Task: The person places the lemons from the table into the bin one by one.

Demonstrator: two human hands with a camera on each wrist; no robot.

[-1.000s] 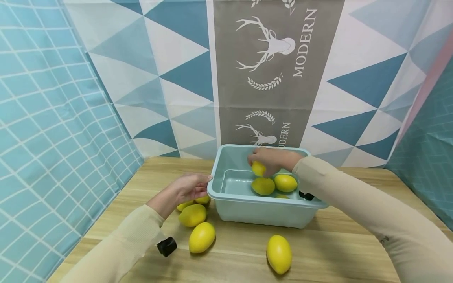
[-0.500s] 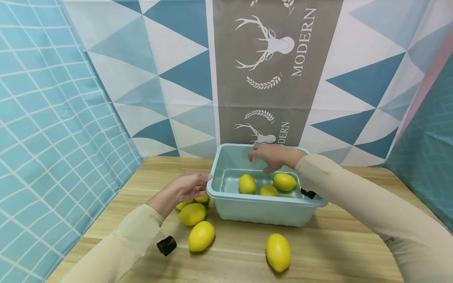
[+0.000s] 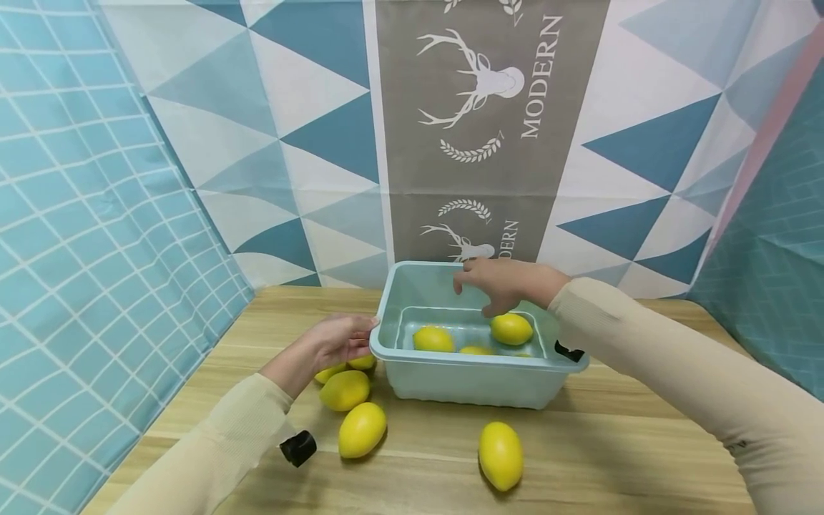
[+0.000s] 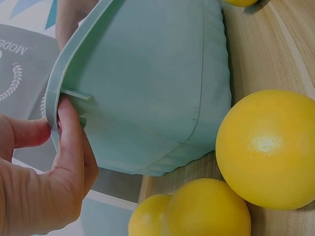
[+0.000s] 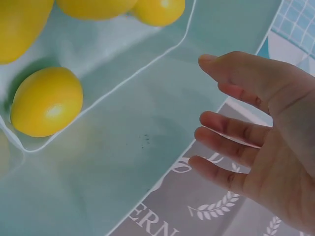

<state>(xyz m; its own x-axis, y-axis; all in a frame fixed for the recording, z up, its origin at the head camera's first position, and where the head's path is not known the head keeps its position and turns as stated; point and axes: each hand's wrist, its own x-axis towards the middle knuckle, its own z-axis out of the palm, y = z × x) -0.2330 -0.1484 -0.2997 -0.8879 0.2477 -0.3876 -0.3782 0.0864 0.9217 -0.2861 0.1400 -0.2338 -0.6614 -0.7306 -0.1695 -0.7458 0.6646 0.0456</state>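
A pale blue-green plastic basin (image 3: 476, 383) stands on the wooden table with several yellow lemons inside, among them one lemon (image 3: 433, 339) at the left and another lemon (image 3: 511, 329) at the right. My left hand (image 3: 337, 342) pinches the basin's left rim between thumb and fingers; the left wrist view shows the thumb (image 4: 32, 132) on one side of the rim and fingers on the other. Over the basin's back part hovers my right hand (image 3: 498, 282), fingers apart and holding nothing. In the right wrist view, that hand (image 5: 266, 123) is clear of the lemons below.
Left of the basin several lemons lie on the table, including one lemon (image 3: 345, 390) beside the left hand and a nearer lemon (image 3: 363, 430). A single lemon (image 3: 501, 455) lies in front of the basin. A patterned cloth wall (image 3: 322, 143) rises behind.
My right hand has let go of a lemon, which dropped into the basin and rolled to the left. The right fingers have spread. My left hand keeps its hold on the rim.
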